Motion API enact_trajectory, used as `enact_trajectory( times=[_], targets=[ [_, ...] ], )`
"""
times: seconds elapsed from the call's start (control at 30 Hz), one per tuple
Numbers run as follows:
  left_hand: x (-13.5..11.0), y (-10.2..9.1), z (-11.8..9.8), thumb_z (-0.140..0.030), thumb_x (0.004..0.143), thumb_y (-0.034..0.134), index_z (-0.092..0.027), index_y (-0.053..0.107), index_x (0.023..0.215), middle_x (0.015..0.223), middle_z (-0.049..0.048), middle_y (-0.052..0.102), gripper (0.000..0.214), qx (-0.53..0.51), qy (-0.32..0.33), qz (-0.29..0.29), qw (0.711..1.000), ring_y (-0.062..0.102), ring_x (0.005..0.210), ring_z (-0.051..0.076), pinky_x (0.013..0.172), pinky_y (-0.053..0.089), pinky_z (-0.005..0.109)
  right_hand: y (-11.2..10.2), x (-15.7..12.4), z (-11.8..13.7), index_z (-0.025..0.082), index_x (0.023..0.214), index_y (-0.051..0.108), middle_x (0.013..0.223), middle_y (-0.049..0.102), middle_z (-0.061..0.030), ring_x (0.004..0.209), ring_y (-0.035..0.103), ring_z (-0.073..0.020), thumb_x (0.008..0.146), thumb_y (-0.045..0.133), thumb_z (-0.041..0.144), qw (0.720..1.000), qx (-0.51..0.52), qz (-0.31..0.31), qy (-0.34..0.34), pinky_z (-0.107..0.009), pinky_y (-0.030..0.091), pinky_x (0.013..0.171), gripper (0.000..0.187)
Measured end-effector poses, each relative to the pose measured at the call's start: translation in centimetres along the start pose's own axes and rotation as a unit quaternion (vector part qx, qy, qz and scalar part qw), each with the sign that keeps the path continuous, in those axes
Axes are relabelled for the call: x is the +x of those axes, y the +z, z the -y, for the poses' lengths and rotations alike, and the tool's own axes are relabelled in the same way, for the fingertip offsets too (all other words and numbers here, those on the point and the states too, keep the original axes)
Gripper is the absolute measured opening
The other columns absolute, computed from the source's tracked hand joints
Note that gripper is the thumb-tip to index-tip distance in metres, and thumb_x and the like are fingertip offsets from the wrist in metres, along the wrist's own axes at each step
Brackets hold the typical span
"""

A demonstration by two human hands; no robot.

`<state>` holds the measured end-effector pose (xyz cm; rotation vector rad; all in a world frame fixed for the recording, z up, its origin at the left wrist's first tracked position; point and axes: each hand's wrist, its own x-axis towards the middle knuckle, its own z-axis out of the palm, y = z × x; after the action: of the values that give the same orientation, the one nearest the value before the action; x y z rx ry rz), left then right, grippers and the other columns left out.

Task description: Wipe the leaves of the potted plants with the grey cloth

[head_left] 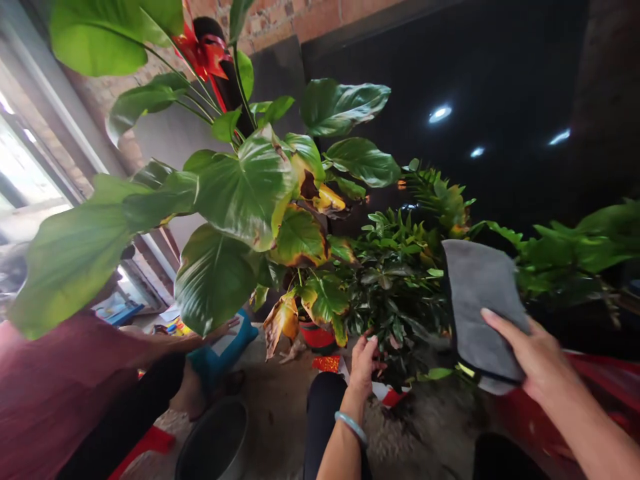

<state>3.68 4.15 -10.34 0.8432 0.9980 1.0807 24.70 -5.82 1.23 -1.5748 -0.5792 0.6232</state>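
In the head view, my right hand [543, 360] grips a grey cloth [483, 300] with dark edging and a small yellow tag, thumb on top. The cloth hangs in front of the greenery at the right. My left hand [364, 360], with a pale bracelet [351, 427] on the wrist, is at the low edge of a bushy small-leaved plant [395, 287]. Its fingers are curled in among the leaves and seem closed on one; the exact hold is partly hidden. Left of the bush stands a large-leaved plant [245, 187] with several yellowed, browned leaves [300, 233].
A person in a pink top [75, 393] sits at the left, a hand on a blue cloth [225, 353]. A dark bucket [215, 440] stands on the floor between us. A red pot [319, 337] is under the big leaves. A dark glossy panel [475, 87] backs the plants.
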Motion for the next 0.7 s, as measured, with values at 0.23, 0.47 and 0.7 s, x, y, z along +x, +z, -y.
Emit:
enact_trajectory(
  times=[0.23, 0.47, 0.7],
  targets=[
    [-0.1, -0.1, 0.0, -0.062, 0.045, 0.076, -0.017, 0.061, 0.082, 0.061, -0.0038, 0.053, 0.060, 0.018, 0.010, 0.015, 1.000, 0.049, 0.052, 0.010, 0.048, 0.039, 0.023, -0.1, -6.9, -5.6, 0.023, 0.078, 0.073, 0.095, 0.079, -0.0099, 0.107, 0.065, -0.0408, 0.046, 0.076, 0.048, 0.971, -0.056, 0.182, 0.143, -0.044, 0.054, 0.087, 0.041],
    [-0.5, 0.1, -0.3, -0.059, 0.043, 0.080, -0.019, 0.054, 0.061, 0.046, -0.0047, 0.051, 0.051, 0.028, -0.008, 0.046, 0.998, 0.049, 0.044, 0.011, 0.047, 0.039, 0.025, -3.1, -2.2, -0.9, 0.024, 0.104, 0.069, 0.098, 0.077, -0.0165, 0.091, 0.071, -0.0412, 0.059, 0.072, 0.048, 0.987, 0.086, 0.017, 0.134, -0.045, 0.061, 0.065, 0.052],
    [-0.6, 0.0, -0.3, -0.049, 0.043, 0.080, -0.018, 0.056, 0.062, 0.045, -0.0058, 0.052, 0.044, 0.014, 0.004, 0.026, 1.000, 0.047, 0.043, 0.009, 0.046, 0.039, 0.023, 1.1, -3.2, -4.9, 0.018, 0.094, 0.071, 0.088, 0.079, -0.0134, 0.094, 0.071, -0.0386, 0.061, 0.071, 0.046, 0.976, 0.055, 0.112, 0.176, -0.044, 0.059, 0.075, 0.044]
  ],
)
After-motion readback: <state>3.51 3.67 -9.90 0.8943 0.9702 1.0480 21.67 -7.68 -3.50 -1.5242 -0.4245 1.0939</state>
